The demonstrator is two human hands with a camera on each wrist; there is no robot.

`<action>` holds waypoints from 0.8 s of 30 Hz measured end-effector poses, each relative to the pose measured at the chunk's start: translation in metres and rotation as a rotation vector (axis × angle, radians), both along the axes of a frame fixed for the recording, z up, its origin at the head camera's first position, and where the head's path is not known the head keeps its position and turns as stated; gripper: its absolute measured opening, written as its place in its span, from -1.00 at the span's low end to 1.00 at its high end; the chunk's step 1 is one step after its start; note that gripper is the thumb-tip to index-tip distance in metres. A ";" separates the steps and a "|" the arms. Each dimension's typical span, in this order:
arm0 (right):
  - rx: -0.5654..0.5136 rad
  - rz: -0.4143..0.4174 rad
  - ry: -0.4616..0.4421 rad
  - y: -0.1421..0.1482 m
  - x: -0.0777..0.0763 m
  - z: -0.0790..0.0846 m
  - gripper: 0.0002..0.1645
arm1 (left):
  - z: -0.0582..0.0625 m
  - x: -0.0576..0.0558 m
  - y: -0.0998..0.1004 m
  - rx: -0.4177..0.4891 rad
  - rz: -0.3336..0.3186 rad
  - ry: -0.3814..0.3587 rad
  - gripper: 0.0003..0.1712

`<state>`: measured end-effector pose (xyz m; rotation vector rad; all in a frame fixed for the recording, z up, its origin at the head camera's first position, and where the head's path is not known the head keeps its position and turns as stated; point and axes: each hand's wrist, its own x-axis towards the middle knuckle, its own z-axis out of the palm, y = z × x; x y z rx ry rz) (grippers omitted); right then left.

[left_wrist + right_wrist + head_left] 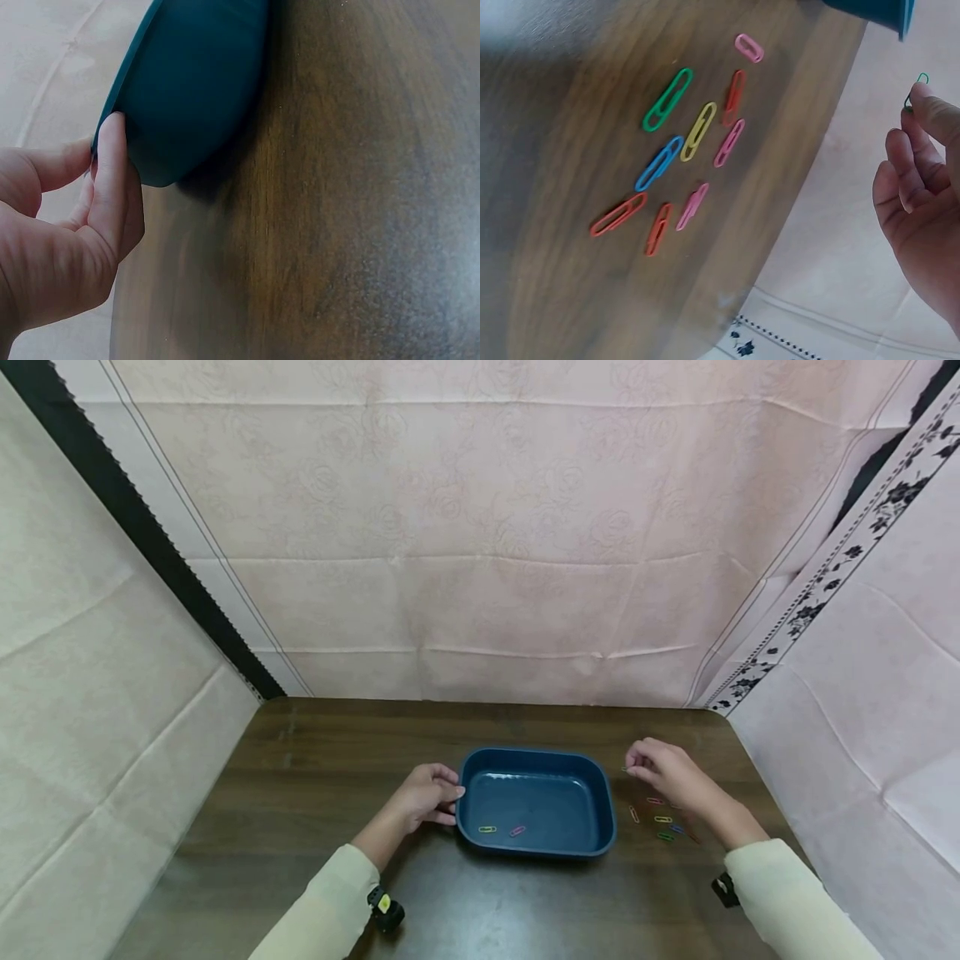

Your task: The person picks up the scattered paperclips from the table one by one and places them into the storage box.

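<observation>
A blue rectangular tray [536, 843] stands on the wooden table, with a yellow paper clip [487, 829] and a pink paper clip [517, 831] lying inside. My left hand [430, 795] pinches the tray's left rim between thumb and fingers, as the left wrist view also shows. To the right of the tray, my right hand [670, 772] is raised over the table. Its thumb and index finger pinch a green paper clip [922, 78], seen in the right wrist view. Several loose paper clips, among them a blue one [659, 163] and a yellow one [698, 133], lie below that hand.
The brown wooden table [337, 735] ends at a pale patterned cloth [525, 527] behind it. More pale cloth hangs at the left and right sides. Red, pink and green paper clips [667, 100] are scattered right of the tray.
</observation>
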<state>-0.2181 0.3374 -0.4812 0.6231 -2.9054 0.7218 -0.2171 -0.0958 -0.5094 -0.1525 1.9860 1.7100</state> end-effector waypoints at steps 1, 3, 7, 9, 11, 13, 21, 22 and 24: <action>-0.003 0.006 0.000 -0.002 0.000 0.002 -0.82 | 0.000 0.000 0.000 -0.001 -0.002 0.004 -0.65; 0.004 0.009 -0.002 -0.006 0.000 0.004 -0.82 | 0.000 0.000 0.000 0.000 -0.002 0.003 -0.65; 0.017 0.030 -0.022 -0.012 -0.001 0.008 -0.86 | 0.000 -0.001 0.000 -0.001 0.000 -0.001 -0.65; 0.013 0.043 -0.031 -0.015 -0.001 0.010 -0.90 | 0.000 -0.001 0.000 -0.001 0.002 -0.004 -0.65; 0.008 0.059 -0.030 -0.019 -0.001 0.011 -0.92 | 0.000 -0.001 0.000 -0.003 0.002 -0.004 -0.66; 0.005 0.074 -0.023 -0.023 -0.002 0.012 -0.92 | 0.000 -0.002 0.000 -0.005 0.002 -0.003 -0.67; -0.003 0.133 -0.022 -0.042 -0.004 0.016 -0.90 | 0.000 -0.001 0.000 -0.006 0.002 -0.004 -0.68; 0.001 0.147 -0.021 -0.045 -0.004 0.016 -0.92 | 0.000 -0.001 0.000 -0.005 -0.001 -0.001 -0.67; 0.005 0.170 -0.020 -0.049 -0.005 0.016 -0.94 | 0.000 -0.001 0.000 -0.001 -0.002 -0.001 -0.67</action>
